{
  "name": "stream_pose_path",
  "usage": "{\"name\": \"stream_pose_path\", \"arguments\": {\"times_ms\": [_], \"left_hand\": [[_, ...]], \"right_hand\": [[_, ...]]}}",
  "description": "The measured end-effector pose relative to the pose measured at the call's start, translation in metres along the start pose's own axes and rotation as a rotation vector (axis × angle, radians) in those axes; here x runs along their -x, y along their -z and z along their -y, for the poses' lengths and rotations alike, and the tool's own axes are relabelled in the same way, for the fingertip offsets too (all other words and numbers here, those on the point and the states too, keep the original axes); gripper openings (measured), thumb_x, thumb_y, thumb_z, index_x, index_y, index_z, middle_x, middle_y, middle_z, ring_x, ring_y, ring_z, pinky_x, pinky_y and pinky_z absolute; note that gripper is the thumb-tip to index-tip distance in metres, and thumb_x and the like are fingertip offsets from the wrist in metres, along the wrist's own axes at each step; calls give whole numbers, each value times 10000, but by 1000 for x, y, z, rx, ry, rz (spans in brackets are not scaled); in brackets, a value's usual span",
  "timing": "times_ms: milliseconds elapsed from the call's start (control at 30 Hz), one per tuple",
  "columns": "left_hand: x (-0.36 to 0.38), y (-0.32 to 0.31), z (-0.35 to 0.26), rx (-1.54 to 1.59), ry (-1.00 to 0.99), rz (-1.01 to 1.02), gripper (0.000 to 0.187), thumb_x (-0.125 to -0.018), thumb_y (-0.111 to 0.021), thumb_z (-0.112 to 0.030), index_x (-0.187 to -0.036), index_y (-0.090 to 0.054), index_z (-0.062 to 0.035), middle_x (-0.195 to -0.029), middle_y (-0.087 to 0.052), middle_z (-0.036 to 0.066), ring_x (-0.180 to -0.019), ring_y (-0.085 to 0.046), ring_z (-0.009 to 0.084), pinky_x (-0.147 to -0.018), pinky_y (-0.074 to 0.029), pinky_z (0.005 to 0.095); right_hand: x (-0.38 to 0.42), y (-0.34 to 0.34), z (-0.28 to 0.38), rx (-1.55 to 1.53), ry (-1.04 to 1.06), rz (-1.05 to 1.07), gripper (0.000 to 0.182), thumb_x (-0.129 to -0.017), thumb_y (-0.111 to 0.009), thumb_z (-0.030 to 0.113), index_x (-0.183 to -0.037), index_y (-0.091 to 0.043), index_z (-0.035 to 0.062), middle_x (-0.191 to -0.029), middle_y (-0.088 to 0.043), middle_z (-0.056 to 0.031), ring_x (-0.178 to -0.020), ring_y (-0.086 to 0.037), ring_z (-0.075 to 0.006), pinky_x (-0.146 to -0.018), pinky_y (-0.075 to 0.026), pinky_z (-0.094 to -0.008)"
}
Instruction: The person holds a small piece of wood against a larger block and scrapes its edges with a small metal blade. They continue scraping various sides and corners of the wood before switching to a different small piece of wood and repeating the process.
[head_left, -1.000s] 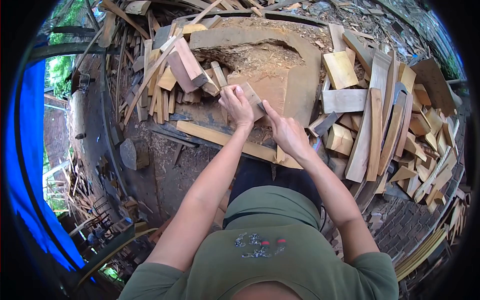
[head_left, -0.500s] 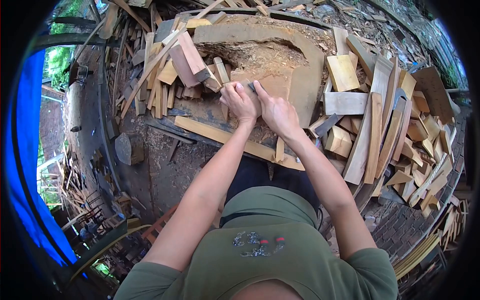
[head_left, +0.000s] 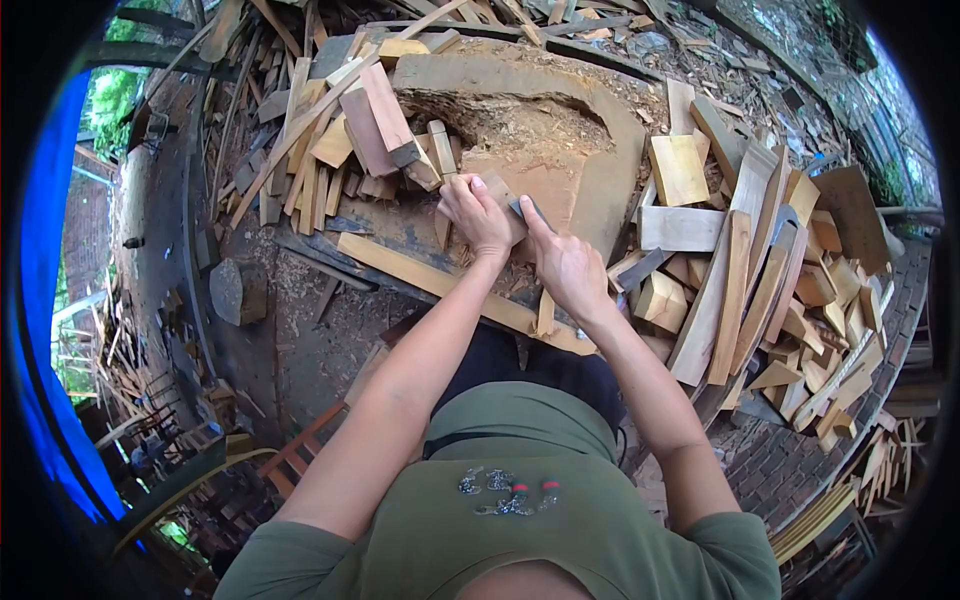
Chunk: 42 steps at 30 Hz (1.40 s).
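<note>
My left hand (head_left: 482, 217) is closed round a small wood block (head_left: 502, 190), whose far end shows past the thumb. In my right hand (head_left: 573, 272) the fingers are curled round a tool with a dark flat blade (head_left: 530, 209); its handle is hidden in the palm. The index finger stretches forward along the blade, which lies close beside the block. Both hands are over a thick, hollowed wooden workbench (head_left: 612, 185). Just beyond my left hand stands a narrow wood piece (head_left: 441, 150).
Stacked offcuts, among them a pinkish block (head_left: 368, 133), crowd the left of the bench. A long wood strip (head_left: 430, 279) lies along the near edge. At the right is a large pile of cut wood (head_left: 741, 290). A dark stump (head_left: 238, 291) stands on the floor at left.
My right hand has drawn back slightly toward me and to the right, and more of the blade shows. My left hand keeps its hold on the block. The view has shifted a little.
</note>
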<state>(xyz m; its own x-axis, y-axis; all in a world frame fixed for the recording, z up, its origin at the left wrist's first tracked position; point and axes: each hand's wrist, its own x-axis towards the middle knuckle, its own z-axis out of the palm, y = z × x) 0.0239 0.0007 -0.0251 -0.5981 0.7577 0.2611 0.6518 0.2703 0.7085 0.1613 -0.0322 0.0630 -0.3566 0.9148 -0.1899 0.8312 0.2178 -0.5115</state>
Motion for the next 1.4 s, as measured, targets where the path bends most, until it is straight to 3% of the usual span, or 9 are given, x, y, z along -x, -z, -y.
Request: {"name": "stream_pose_path", "arguments": {"times_ms": [233, 433, 500, 700, 900, 1100, 1200, 1400], "left_hand": [[7, 1, 0, -48, 49, -24, 184, -992, -437, -225, -986, -519, -61, -1021, -531, 154, -1016, -471, 341, -919, -324, 457], [4, -2, 2, -12, 17, -39, 183, -994, -439, -232, -990, -512, -64, -1009, -528, 147, -1003, -479, 341, -914, -326, 452], [2, -4, 2, -35, 25, -46, 185, -994, -438, -233, -989, -511, -63, -1009, -527, 147, -1004, -479, 342, -912, -329, 452], [3, -1, -1, -60, 7, -78, 184, -992, -438, -230, -989, -509, -61, -1006, -527, 147, -1002, -479, 344, -904, -337, 451], [3, -4, 3, -64, 34, -59, 171, -987, -447, -229, -994, -510, -70, -1016, -531, 142, -1001, -478, 339, -906, -341, 444], [3, -1, 0, -65, 25, -48, 157, -982, -471, -225, -1002, -520, -78, -1027, -532, 145, -993, -475, 356, -895, -355, 459], [1, 3, -2, -65, 16, -3, 152, -970, -499, -227, -988, -530, -80, -1022, -533, 147, -987, -480, 358, -891, -361, 466], [1, -1, -1, -57, 16, -19, 148, -963, -509, -224, -981, -529, -79, -1016, -536, 148, -986, -483, 362, -888, -361, 466]], "right_hand": [[-28, -11, -2, -6, 77, -66, 527, -910, -502, 185, -1434, -471, 229, -715, -665, -236, -655, -689, -396, -594, -562, -497], [-31, -5, -4, 70, 31, 28, 540, -912, -475, 168, -1445, -457, 253, -754, -675, -223, -657, -688, -398, -591, -561, -496], [-51, -14, -4, 79, 155, -104, 555, -918, -467, 177, -1463, -432, 278, -764, -672, -224, -659, -688, -401, -594, -560, -501], [-21, -15, -5, -22, 125, -93, 513, -932, -446, 171, -1435, -477, 269, -769, -666, -232, -653, -685, -394, -598, -557, -500], [-47, -27, -15, 77, 120, -177, 490, -929, -456, 196, -1409, -512, 271, -653, -658, -193, -596, -679, -361, -569, -548, -487], [-35, -2, -8, 56, 61, -9, 500, -929, -462, 196, -1426, -493, 238, -697, -660, -233, -627, -680, -396, -589, -550, -503], [-47, -6, -4, 30, 135, -67, 507, -934, -464, 212, -1439, -470, 252, -694, -653, -242, -644, -679, -411, -604, -551, -516], [-44, -4, 6, -2, 27, -30, 493, -941, -473, 236, -1434, -478, 258, -725, -668, -242, -646, -679, -422, -598, -548, -523]]}}
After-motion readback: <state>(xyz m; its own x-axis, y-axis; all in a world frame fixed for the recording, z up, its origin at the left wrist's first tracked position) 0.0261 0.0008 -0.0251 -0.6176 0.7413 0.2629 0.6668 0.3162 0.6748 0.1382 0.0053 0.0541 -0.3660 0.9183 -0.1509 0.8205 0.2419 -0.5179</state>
